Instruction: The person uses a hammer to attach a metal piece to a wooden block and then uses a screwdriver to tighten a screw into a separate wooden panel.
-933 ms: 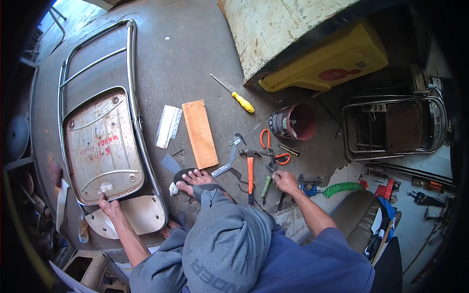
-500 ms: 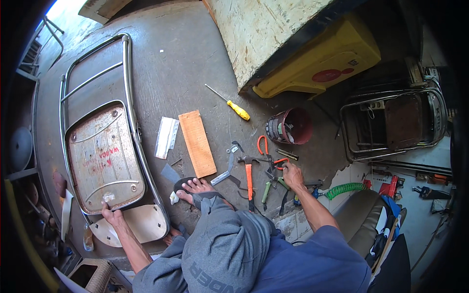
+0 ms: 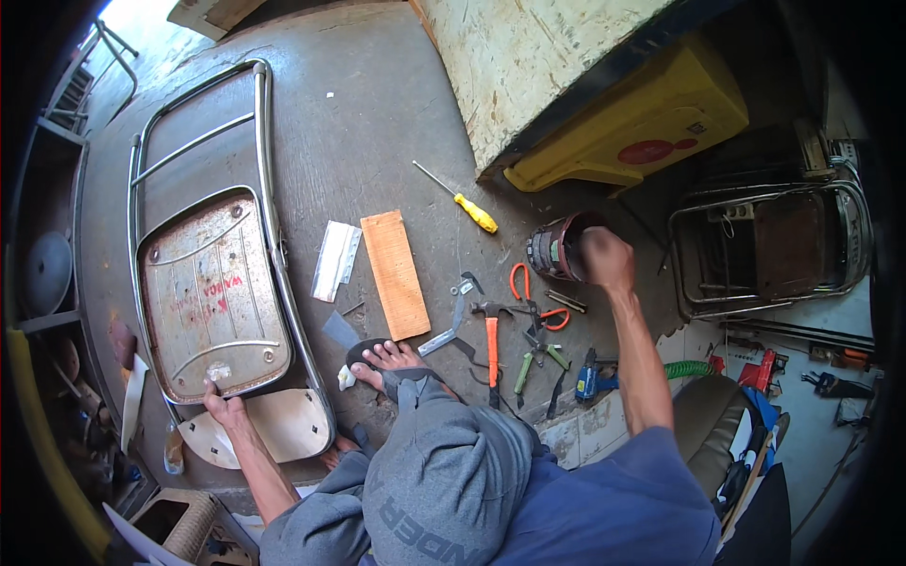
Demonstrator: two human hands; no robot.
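Note:
A folding chair (image 3: 203, 302) with a chrome tube frame lies on the floor to my left, its rusty metal seat underside facing up. My left hand (image 3: 226, 407) is closed on the near edge of that seat, thumb on top and fingers underneath. On the right, my right hand (image 3: 612, 259) reaches into a small dark red bucket (image 3: 545, 253); its fingers are down inside and blurred, so what they touch is hidden. Just left of the bucket lie orange-handled scissors (image 3: 521, 281), a claw hammer (image 3: 493, 344) with an orange handle, and green-handled pliers (image 3: 540, 357).
A yellow-handled screwdriver (image 3: 475, 212) lies beyond the tools. Before my foot are a wooden block (image 3: 394, 274), a clear plastic packet (image 3: 335, 261) and a metal bracket (image 3: 448, 330). A blue air tool (image 3: 590, 379) with a green coiled hose lies nearer. Folded chairs (image 3: 774, 245) stand at right.
My right hand has left the tools by the scissors and moved up and right into the bucket, uncovering the blue air tool. My left hand keeps its hold on the chair.

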